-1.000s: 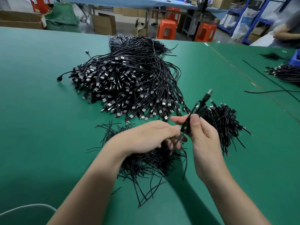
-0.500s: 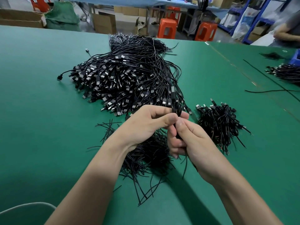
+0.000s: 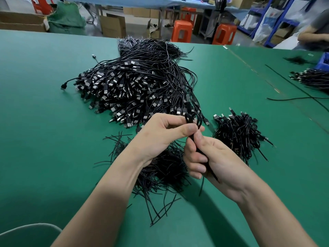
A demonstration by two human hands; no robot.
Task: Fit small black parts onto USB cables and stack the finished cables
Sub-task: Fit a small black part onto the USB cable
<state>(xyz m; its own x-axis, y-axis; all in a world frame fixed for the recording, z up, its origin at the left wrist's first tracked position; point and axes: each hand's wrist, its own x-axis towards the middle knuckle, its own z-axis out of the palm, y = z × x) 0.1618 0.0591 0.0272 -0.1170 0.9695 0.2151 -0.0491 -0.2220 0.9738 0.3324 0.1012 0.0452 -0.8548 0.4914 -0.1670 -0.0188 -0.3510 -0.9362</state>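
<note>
My left hand [image 3: 165, 134] and my right hand [image 3: 210, 157] meet over the green table [image 3: 44, 139], both holding one folded black USB cable [image 3: 191, 118]. The left thumb and fingers pinch its looped top; the right fingers curl round the bundle below, a loose end hanging under the palm. Beyond them lies a big heap of loose USB cables [image 3: 135, 82]. A smaller stack of bundled cables [image 3: 238, 134] sits to the right. A pile of thin black ties [image 3: 160, 172] lies under my wrists.
At the far right a blue bin [image 3: 324, 61] and more cables [image 3: 311, 77] lie by another person's arm [image 3: 313, 35]. Orange stools [image 3: 183, 31] and cardboard boxes [image 3: 114, 25] stand past the table's far edge. A pale curved object [image 3: 30, 234] shows at bottom left.
The right hand held the cable up to the right with its plug high; it then came left and down to meet the left hand, and both now grip the cable close together.
</note>
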